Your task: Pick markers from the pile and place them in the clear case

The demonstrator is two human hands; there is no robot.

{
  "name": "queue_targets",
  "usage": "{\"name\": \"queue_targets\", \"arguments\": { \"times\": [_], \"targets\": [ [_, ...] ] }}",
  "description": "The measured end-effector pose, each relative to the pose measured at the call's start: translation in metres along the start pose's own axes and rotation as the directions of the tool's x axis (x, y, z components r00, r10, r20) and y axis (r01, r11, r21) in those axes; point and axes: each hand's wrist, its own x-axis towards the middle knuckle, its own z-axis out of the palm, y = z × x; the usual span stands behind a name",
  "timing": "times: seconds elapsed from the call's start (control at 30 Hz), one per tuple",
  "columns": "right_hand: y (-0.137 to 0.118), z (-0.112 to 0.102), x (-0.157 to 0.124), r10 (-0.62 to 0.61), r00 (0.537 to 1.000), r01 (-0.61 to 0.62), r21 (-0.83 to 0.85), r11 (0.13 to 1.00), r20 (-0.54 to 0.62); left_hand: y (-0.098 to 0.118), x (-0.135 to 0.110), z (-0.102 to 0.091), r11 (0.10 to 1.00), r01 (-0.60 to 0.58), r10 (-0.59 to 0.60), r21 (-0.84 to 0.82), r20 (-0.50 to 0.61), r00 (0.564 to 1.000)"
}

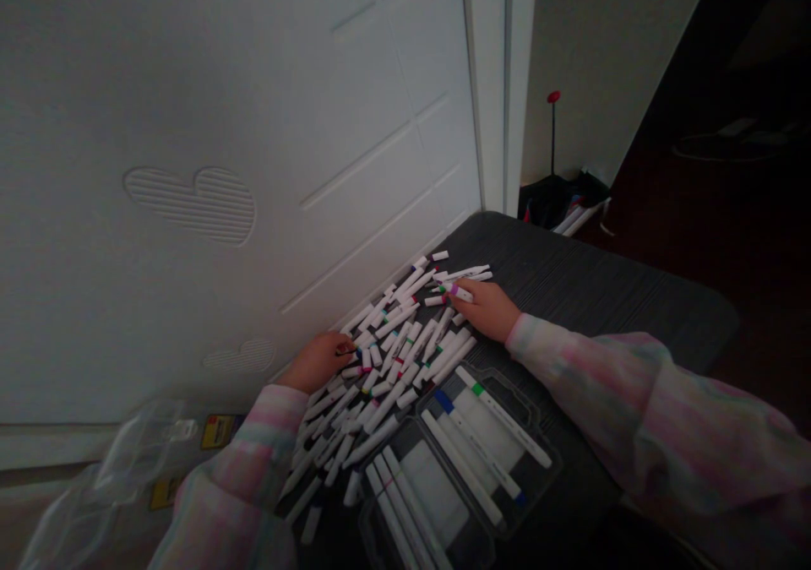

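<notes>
A large pile of white markers with coloured caps lies on a dark grey table against a white door. My left hand rests at the pile's left edge, fingers curled on a dark-tipped marker. My right hand lies at the pile's far right, fingers closed on a marker with a purple band. Both arms wear pastel striped sleeves.
Two open black plastic cases with a few markers in them sit at the table's near edge. A white panelled door stands behind the pile. Crumpled clear plastic lies at lower left. A dark bag stands on the floor beyond the table.
</notes>
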Motion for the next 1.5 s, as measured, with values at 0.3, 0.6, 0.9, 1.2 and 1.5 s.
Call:
{"name": "queue_targets", "arguments": {
  "times": [0.3,0.6,0.9,1.2,1.5],
  "targets": [
    [0.000,0.000,0.000,0.001,1.000,-0.001,-0.008,1.000,0.005,0.004,0.002,0.001,0.999,-0.018,0.017,0.027,0.028,0.999],
    [0.000,0.000,0.000,-0.007,1.000,0.007,-0.006,1.000,0.012,0.013,0.000,0.000,1.000,0.001,-0.001,-0.006,0.027,1.000],
    [-0.001,-0.001,0.000,0.007,1.000,-0.007,-0.007,1.000,0.029,0.015,-0.001,0.003,0.999,0.017,-0.016,-0.042,0.020,1.000],
    [-0.002,0.000,0.000,0.009,1.000,-0.009,0.006,1.000,0.024,0.019,-0.007,0.004,0.997,0.002,-0.003,-0.073,-0.015,1.000],
    [-0.003,-0.001,0.000,0.009,1.000,-0.009,0.006,1.000,0.029,0.041,-0.018,-0.010,0.994,-0.076,0.078,-0.080,0.025,0.997]
  ]
}}
